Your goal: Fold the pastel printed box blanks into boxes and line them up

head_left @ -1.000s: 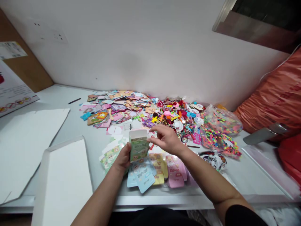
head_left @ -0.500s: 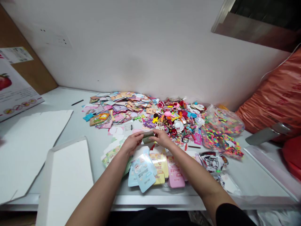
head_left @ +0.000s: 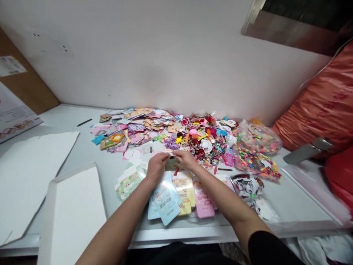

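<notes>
Small flat card (head_left: 171, 155), pale and seen almost edge-on so that its print cannot be read, sits pinched between the fingertips of both hands, just beyond the top of a fanned group of glossy cartoon-printed packets in pale blue, yellow and pink (head_left: 176, 200). Left hand (head_left: 157, 168) and right hand (head_left: 186, 159) are both closed on the card from opposite sides, their fingers curled and nearly meeting, and neither hand touches the fanned packets. Directly under the hands, a green printed packet (head_left: 172, 164) lies partly hidden.

All of this rests on a white bench (head_left: 85, 143). Beyond the fanned packets lie a wide heap of cut paper cards (head_left: 132, 125) and a dense heap of multicoloured plastic trinkets (head_left: 204, 136), with a clear plastic bag of neon pieces (head_left: 256, 147) farther along. To the left of the fanned packets, pale green cartoon-printed cards (head_left: 129, 182) overlap them, and a shallow white cardboard tray (head_left: 71, 217) sits beyond those. To the right, just beside the pink packets, lies a black-and-white printed pouch (head_left: 246, 186). An orange plastic sack (head_left: 317, 110) bulges well to the right of them, past the end of the bench.
</notes>
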The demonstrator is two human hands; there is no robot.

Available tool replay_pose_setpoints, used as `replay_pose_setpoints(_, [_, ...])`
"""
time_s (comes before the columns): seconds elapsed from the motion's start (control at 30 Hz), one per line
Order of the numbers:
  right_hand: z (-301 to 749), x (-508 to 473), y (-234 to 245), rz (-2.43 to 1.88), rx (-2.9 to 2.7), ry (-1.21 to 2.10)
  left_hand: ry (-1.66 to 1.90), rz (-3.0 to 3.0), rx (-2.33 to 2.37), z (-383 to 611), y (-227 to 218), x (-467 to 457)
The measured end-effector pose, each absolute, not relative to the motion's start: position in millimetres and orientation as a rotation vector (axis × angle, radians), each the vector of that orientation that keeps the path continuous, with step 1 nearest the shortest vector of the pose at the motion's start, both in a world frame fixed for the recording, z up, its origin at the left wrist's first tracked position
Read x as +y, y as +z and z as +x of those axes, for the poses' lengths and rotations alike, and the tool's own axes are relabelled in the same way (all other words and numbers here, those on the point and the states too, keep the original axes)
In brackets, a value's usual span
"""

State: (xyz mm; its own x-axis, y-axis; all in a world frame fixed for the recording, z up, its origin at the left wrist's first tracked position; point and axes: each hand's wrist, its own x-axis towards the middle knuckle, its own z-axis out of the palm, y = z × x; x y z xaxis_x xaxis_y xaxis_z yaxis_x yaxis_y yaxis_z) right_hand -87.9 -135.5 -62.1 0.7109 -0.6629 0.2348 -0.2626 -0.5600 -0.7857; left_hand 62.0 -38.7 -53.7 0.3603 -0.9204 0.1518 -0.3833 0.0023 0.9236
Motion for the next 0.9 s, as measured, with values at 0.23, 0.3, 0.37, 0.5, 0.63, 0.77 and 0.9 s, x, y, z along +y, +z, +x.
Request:
replay_pose_setpoints(0.23, [-91.2,-139.5,-58.5,-2.454,0.596,-0.584,-0.478,1.667,-1.533,75.6,-48.1,-42.8])
replay_pose_setpoints(0.3, [-91.1,-141.5,-57.6,-2.402,0.597,-0.579,-0.452,1.732,-1.552,78.5,-46.9,-45.2])
replay_pose_setpoints(0.37, [-90.6,-143.5,-56.7,-2.335,0.576,-0.574,-0.434,1.799,-1.559,80.8,-45.7,-47.0])
replay_pose_setpoints(0.5, [-89.7,-146.5,-54.4,-2.363,0.565,-0.554,-0.377,1.859,-1.637,82.8,-41.0,-46.8])
replay_pose_setpoints(0.63, [-90.3,-145.7,-54.8,-2.553,0.498,-0.565,-0.319,1.810,-1.818,80.8,-34.4,-42.3])
replay_pose_setpoints(0.77, [-95.6,-140.9,-63.8,-2.812,0.504,-0.590,-0.239,1.843,-1.892,77.1,-34.9,-36.1])
replay_pose_setpoints(0.9, [-103.3,-135.6,-77.7,-3.006,0.462,-0.651,-0.198,1.840,-1.917,79.1,-39.4,-30.7])
